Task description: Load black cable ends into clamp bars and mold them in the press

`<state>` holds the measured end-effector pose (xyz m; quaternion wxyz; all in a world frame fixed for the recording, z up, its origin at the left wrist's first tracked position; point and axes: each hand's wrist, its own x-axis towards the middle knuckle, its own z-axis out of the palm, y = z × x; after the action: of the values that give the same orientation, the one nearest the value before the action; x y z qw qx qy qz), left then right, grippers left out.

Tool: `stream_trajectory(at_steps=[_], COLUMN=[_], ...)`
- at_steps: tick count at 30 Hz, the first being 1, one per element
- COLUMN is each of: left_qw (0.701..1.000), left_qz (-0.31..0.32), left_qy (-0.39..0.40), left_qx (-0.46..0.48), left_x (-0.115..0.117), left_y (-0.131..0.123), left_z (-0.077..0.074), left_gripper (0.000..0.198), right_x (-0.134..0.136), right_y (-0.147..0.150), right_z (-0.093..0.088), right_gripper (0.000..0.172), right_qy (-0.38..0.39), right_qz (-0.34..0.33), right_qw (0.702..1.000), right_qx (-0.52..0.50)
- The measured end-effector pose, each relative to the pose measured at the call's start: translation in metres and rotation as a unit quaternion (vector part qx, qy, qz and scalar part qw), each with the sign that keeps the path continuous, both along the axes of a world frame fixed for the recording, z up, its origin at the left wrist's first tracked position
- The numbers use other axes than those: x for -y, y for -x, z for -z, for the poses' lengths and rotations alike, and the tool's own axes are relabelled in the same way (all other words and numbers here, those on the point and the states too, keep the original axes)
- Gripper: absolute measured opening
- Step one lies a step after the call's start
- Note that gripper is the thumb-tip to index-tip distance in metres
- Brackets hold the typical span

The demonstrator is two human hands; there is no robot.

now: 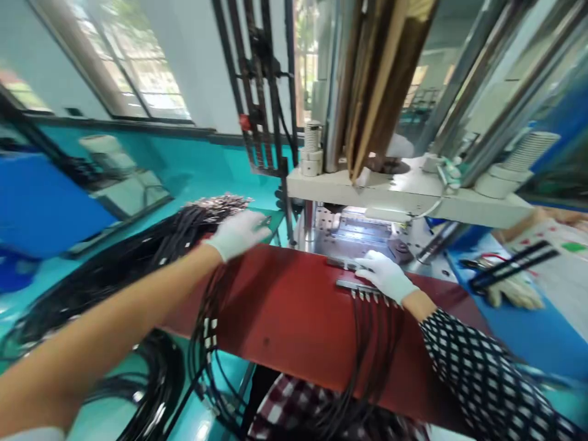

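On the right part of the red counter [285,306], a near bar [351,285] and a far bar [342,263] are being partly covered by the gloved right hand [384,275]; whether it is being clamped on either cannot be told. From the near bar, black cables [376,324] are being draped toward the red counter's front edge. At its far left corner, the left hand [241,234] is being held with fingers curled, beside a cable bundle [184,226]; its grip cannot be made out. The bars are being judged stiff, light and perhaps slippery under gloves, the cables supple but dragging. Hold is best being taken along a bar's long sides, clear of the pale cable ends.
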<state>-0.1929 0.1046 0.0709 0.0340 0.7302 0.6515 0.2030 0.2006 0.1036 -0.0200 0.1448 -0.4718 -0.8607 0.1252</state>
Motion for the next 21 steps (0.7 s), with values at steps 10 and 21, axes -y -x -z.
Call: stream_trajectory(at_steps=[10, 21], left_qw=[0.956, 0.957], left_qz=[0.292, 0.273], left_qy=[0.037, 0.048], left_qx=[0.002, 0.084], left_x=[-0.012, -0.010], left_y=[-0.172, -0.160], left_z=[0.109, 0.112], left_gripper=[0.030, 0.023], right_x=[-0.017, 0.018], right_y=[-0.011, -0.078], right_z=[0.003, -0.011], right_gripper=[0.029, 0.044], right_qy=[0.059, 0.077], right_qz=[0.070, 0.242], right_qw=[0.963, 0.881], right_qx=[-0.252, -0.398])
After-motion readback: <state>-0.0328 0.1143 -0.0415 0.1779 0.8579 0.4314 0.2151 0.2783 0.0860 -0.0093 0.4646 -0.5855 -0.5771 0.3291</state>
